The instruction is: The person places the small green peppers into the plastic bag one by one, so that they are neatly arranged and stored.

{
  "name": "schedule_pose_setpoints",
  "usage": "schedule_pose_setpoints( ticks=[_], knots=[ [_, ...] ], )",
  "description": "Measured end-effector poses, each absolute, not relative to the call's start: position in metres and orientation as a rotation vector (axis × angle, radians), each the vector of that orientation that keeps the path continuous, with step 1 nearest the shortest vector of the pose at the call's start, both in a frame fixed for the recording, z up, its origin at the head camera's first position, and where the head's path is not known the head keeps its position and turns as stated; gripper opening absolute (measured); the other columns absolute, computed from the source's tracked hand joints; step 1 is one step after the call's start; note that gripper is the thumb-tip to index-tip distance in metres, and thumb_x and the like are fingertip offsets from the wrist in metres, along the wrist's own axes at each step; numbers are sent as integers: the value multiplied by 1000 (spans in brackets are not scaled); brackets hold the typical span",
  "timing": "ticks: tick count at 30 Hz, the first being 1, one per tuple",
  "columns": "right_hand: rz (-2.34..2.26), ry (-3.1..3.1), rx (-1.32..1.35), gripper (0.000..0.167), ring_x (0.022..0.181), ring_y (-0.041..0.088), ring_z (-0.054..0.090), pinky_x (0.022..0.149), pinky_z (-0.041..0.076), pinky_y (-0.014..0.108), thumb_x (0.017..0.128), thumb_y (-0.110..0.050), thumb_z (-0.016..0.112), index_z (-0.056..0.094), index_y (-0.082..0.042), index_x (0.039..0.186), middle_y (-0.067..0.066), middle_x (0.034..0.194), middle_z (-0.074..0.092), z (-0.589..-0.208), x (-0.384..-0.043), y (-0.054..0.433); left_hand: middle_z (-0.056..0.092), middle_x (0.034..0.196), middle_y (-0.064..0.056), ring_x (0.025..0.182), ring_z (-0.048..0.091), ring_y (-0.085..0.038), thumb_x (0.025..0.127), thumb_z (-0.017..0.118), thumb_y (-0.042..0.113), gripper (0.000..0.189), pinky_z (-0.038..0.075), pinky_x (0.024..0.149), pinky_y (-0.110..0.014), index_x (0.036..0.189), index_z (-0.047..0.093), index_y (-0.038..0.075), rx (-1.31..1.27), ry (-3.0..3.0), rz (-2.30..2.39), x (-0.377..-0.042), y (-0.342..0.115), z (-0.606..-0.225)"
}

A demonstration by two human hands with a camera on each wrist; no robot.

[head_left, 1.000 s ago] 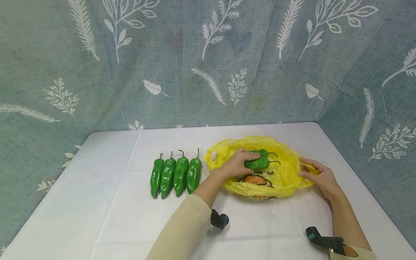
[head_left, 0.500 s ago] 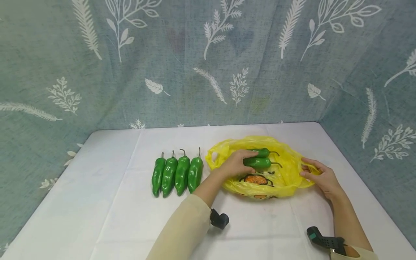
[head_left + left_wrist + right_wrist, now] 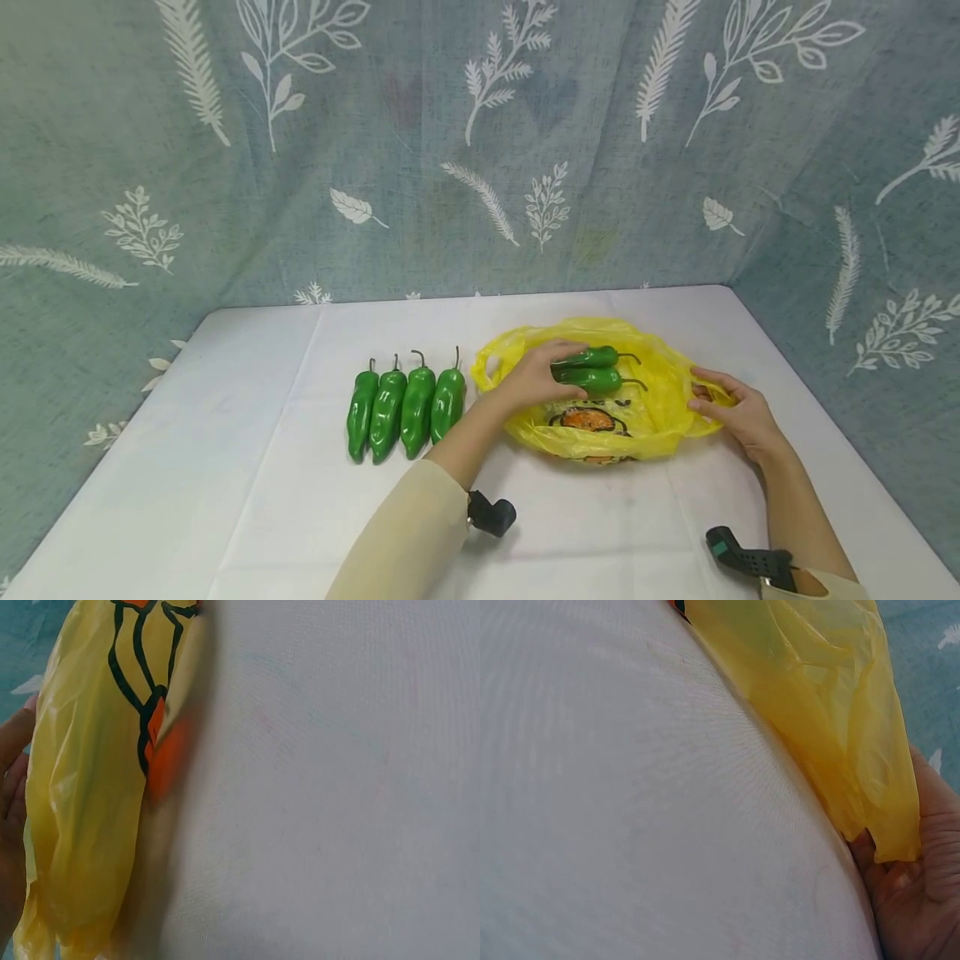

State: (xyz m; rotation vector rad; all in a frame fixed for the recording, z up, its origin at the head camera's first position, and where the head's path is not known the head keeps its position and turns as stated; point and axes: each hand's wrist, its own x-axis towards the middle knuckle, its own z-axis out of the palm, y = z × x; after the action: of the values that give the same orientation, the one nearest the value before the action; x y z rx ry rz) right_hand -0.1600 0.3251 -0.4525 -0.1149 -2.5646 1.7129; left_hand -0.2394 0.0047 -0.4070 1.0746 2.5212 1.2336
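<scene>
Two green peppers, an upper one (image 3: 596,357) and a lower one (image 3: 597,381), lie side by side in the mouth of a yellow plastic bag (image 3: 660,417), stems to the right. My left hand (image 3: 528,377) reaches in from the left over their tips, its fingers and thumb spread apart around them; the fingertips are partly hidden. At the bag's right end, my right hand (image 3: 738,412) pinches the handle loop between thumb and fingers. The right wrist view shows that hand (image 3: 922,900) against the yellow plastic (image 3: 817,697). In the left wrist view the bag (image 3: 82,787) covers most of the left hand (image 3: 13,772).
Several more green peppers (image 3: 387,412) lie in a row left of the bag, stems pointing away. Under everything is a white tablecloth (image 3: 187,467). A grey-green cloth (image 3: 420,208) with white leaf prints stands behind and along both sides.
My left hand has drawn back slightly to the left, its thumb and fingers now farther apart, and more of the two peppers shows. The right hand stays at the bag's handle.
</scene>
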Motion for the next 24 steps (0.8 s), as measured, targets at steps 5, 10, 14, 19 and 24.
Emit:
schedule_pose_setpoints(
  ticks=[5,10,14,19,24],
  knots=[
    [1728,-2553,-101,67,96,-7,48,81,41,2,84,-29,72,45,0,138,-15,119,45,-453,-159,324,48,141,-2,127,47,-20,76,80,23,72,39,105,-38,140,48,13,1059,2476,1319,-236,-3,-402],
    [1746,-2537,-93,66,95,-8,49,81,42,2,84,-28,72,46,-1,138,-21,114,46,-452,-159,323,50,138,-2,124,50,-24,75,80,23,72,42,103,-42,139,49,14,1067,2426,1411,-233,-11,-402],
    [1752,-2535,-91,65,95,-9,49,81,42,2,84,-27,73,46,-1,137,-24,111,46,-451,-159,323,51,136,-5,120,51,-31,74,81,20,72,42,101,-47,138,50,12,1096,2420,1498,-231,-20,-404],
    [1735,-2546,-87,65,95,-9,49,81,41,1,84,-28,72,46,-1,137,-25,112,45,-450,-158,324,51,138,-1,124,49,-26,73,82,20,71,39,104,-47,137,51,14,1052,2463,1525,-227,-31,-403],
    [1748,-2539,-80,64,95,-9,49,81,41,1,85,-27,72,46,-2,138,-24,113,44,-450,-159,324,52,137,3,126,47,-21,71,83,20,72,38,105,-46,136,52,18,945,2513,1543,-223,-43,-401]
  ],
)
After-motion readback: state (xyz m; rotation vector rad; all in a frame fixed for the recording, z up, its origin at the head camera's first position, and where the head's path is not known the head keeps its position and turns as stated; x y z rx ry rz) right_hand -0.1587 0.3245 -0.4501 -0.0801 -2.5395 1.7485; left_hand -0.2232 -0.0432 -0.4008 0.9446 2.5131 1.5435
